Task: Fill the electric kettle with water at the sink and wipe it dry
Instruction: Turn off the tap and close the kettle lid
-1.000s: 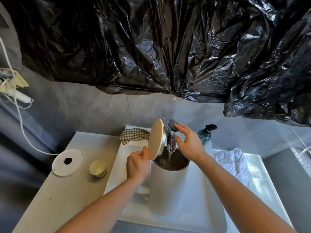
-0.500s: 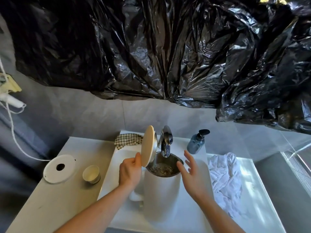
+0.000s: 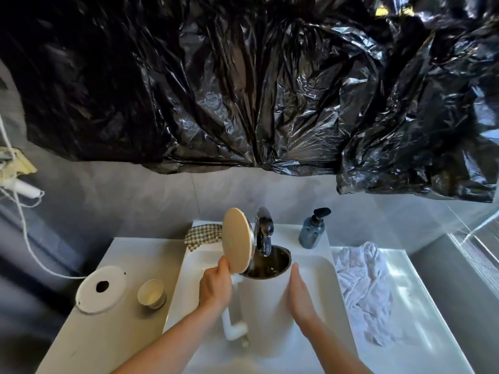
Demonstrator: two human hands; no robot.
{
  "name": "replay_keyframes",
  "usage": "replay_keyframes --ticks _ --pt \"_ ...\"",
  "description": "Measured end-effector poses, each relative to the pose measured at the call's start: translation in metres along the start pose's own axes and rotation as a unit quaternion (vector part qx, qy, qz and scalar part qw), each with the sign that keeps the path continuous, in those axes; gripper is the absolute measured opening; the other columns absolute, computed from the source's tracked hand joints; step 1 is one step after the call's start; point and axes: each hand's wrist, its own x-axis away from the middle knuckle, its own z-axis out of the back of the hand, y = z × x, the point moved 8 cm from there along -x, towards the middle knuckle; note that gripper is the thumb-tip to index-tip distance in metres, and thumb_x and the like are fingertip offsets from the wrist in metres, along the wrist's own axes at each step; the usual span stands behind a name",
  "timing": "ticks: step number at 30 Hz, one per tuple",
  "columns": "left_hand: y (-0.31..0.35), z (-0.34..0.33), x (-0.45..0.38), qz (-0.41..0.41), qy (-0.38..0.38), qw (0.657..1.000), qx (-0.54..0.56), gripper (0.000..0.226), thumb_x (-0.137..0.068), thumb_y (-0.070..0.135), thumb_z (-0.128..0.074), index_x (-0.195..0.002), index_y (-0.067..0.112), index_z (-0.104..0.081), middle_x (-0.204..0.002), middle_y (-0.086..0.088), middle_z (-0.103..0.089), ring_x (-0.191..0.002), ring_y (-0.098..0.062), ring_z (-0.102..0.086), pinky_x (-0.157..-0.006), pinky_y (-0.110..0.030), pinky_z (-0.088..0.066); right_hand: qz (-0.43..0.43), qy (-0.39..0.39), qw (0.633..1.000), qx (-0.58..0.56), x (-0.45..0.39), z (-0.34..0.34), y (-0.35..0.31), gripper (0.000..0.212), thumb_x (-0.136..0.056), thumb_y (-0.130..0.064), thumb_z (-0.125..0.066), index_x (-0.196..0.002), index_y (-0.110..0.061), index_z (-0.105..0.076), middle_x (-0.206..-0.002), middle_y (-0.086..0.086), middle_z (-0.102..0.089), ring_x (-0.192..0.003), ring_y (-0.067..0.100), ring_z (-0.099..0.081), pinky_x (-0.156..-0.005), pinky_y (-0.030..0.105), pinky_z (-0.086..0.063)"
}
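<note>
— Where's the kettle from where you sit?

— I see the white electric kettle (image 3: 266,306) standing upright in the sink (image 3: 186,287), its open mouth right under the chrome tap (image 3: 263,233). The tap's spout dips just inside the rim. Its beige lid (image 3: 237,240) is swung up on the hinge, standing nearly on edge on the kettle's left side.

— And the hands?

— My left hand (image 3: 214,288) is closed round the top of the kettle's white handle, thumb up against the lower edge of the lid. My right hand (image 3: 299,295) is flat and open, fingers together, palm laid against the kettle's right wall; it grips nothing.

— Water in it?

— The inside looks dark and glinting, so something wet is down there, but I can't tell the level, and I can't make out a stream from the tap.

— What else is around the kettle?

— Behind it to the left, a checked cloth (image 3: 202,234) lies on the back ledge of the sink. Behind it to the right stands a blue soap dispenser (image 3: 313,230) with a black pump. To the right of the kettle, well apart, a crumpled white towel (image 3: 364,287) lies on the counter. To the left, on the counter, a small cream cup (image 3: 151,292), and further left the round white kettle base (image 3: 101,288) with its cord (image 3: 24,238) running off up the wall. Black plastic sheeting (image 3: 243,90) hangs above all of it.
</note>
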Motion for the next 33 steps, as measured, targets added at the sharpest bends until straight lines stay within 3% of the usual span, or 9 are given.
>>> replay_keyframes --ticks 4,7,10,14,17,20,24,29,33 --pt "0.008 0.004 0.006 -0.037 0.005 0.999 -0.024 0.025 -0.107 0.028 -0.04 -0.122 0.02 -0.059 -0.105 -0.002 -0.062 -0.08 -0.014 -0.049 -0.071 -0.03 -0.043 -0.02 0.012 0.999 -0.046 0.018 -0.002 -0.011 0.053 -0.108 -0.058 -0.015 -0.12 -0.038 -0.063 -0.129 -0.007 -0.065 -0.126 0.016 -0.055 -0.11 0.031 -0.032" --pt "0.016 0.011 0.012 -0.033 0.004 0.999 0.008 0.037 -0.106 0.041 -0.035 -0.105 0.022 -0.066 -0.094 0.001 -0.064 -0.071 -0.006 -0.053 -0.061 -0.022 -0.043 -0.011 0.012 0.997 -0.079 0.032 -0.006 -0.006 0.047 -0.111 -0.05 -0.015 -0.112 -0.043 -0.061 -0.123 -0.011 -0.064 -0.116 0.009 -0.057 -0.106 0.029 -0.032" --pt "0.016 0.021 0.019 -0.017 0.001 0.997 0.076 0.048 -0.101 0.058 -0.037 -0.082 0.027 -0.068 -0.089 -0.005 -0.072 -0.079 -0.017 -0.065 -0.064 -0.03 -0.046 0.004 0.006 0.994 -0.11 0.044 -0.012 0.0 0.044 -0.112 -0.045 -0.017 -0.111 -0.044 -0.061 -0.118 -0.021 -0.062 -0.107 -0.007 -0.054 -0.101 0.021 -0.037" --pt "0.0 0.029 0.019 -0.025 -0.014 0.994 0.11 0.051 -0.099 0.06 -0.042 -0.104 0.022 -0.076 -0.093 -0.005 -0.071 -0.078 -0.021 -0.067 -0.071 -0.034 -0.052 0.022 -0.003 0.993 -0.113 0.058 -0.022 -0.003 0.042 -0.113 -0.037 -0.026 -0.106 -0.032 -0.068 -0.1 -0.019 -0.071 -0.098 -0.005 -0.062 -0.079 0.014 -0.042" --pt "-0.019 0.037 0.022 -0.011 -0.013 0.987 0.161 0.068 -0.095 0.067 -0.043 -0.108 0.009 -0.076 -0.088 -0.011 -0.07 -0.085 -0.037 -0.069 -0.068 -0.035 -0.053 0.035 -0.011 0.995 -0.093 0.065 -0.03 0.001 0.042 -0.112 -0.039 -0.029 -0.111 -0.03 -0.07 -0.107 -0.015 -0.075 -0.11 0.004 -0.063 -0.085 0.021 -0.044" --pt "-0.03 0.04 0.03 -0.025 -0.038 0.984 0.17 0.075 -0.088 0.08 -0.037 -0.109 0.019 -0.075 -0.087 0.0 -0.07 -0.07 -0.019 -0.062 -0.057 -0.026 -0.047 0.043 -0.028 0.995 -0.081 0.069 -0.039 0.01 0.042 -0.111 -0.048 -0.029 -0.122 -0.05 -0.07 -0.122 -0.026 -0.071 -0.12 -0.007 -0.059 -0.101 0.027 -0.042" --pt "-0.045 0.047 0.031 -0.006 -0.064 0.983 0.169 0.084 -0.082 0.082 -0.036 -0.114 0.014 -0.073 -0.083 0.0 -0.067 -0.066 -0.018 -0.058 -0.056 -0.028 -0.045 0.059 -0.067 0.993 -0.072 0.075 -0.049 0.013 0.042 -0.111 -0.05 -0.028 -0.135 -0.054 -0.062 -0.138 -0.027 -0.064 -0.135 -0.004 -0.051 -0.119 0.037 -0.034" --pt "-0.04 0.047 0.032 -0.025 -0.101 0.988 0.113 0.074 -0.08 0.079 -0.03 -0.116 0.026 -0.067 -0.103 0.002 -0.069 -0.083 -0.033 -0.067 -0.066 -0.031 -0.053 0.036 -0.085 0.994 -0.059 0.075 -0.05 0.017 0.039 -0.108 -0.058 -0.029 -0.124 -0.063 -0.065 -0.129 -0.035 -0.066 -0.136 -0.001 -0.049 -0.121 0.039 -0.031" --pt "-0.039 0.047 0.031 -0.03 -0.112 0.989 0.089 0.08 -0.071 0.094 -0.038 -0.093 0.026 -0.073 -0.09 -0.004 -0.072 -0.075 -0.028 -0.065 -0.066 -0.033 -0.052 0.013 -0.099 0.992 -0.08 0.075 -0.046 0.023 0.046 -0.109 -0.053 -0.024 -0.126 -0.054 -0.067 -0.129 -0.028 -0.068 -0.135 -0.001 -0.051 -0.117 0.034 -0.033"
